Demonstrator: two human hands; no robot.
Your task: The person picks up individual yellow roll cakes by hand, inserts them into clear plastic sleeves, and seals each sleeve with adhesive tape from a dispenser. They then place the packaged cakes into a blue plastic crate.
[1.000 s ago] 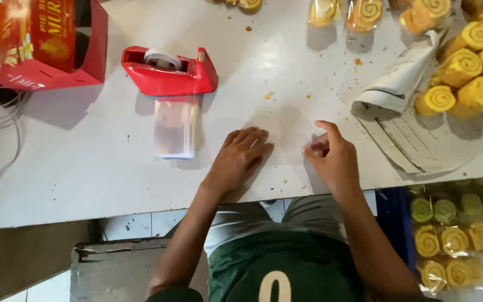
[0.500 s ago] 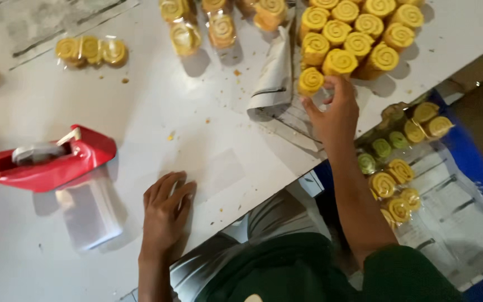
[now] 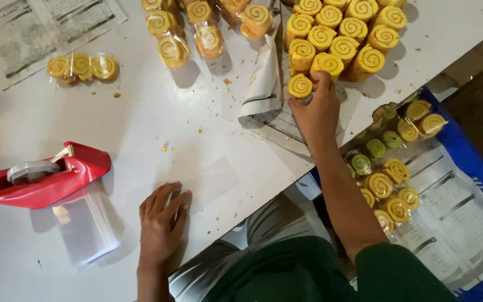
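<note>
Right hand [image 3: 317,106] now pinching 1 spiral roll [image 3: 300,86]; left hand [image 3: 160,223] flat, empty, on table [image 3: 141,145].

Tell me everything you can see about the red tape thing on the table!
The red tape dispenser looks like shiny plastic, long and rounded like a little boat. A grey roll sits in its hollow middle, and a small metal cutting edge sticks up at the end nearer the left hand. It lies tilted on the white table, at the left side. Its lower edge rests over a stack of clear plastic bags. No hand touches it.
</note>
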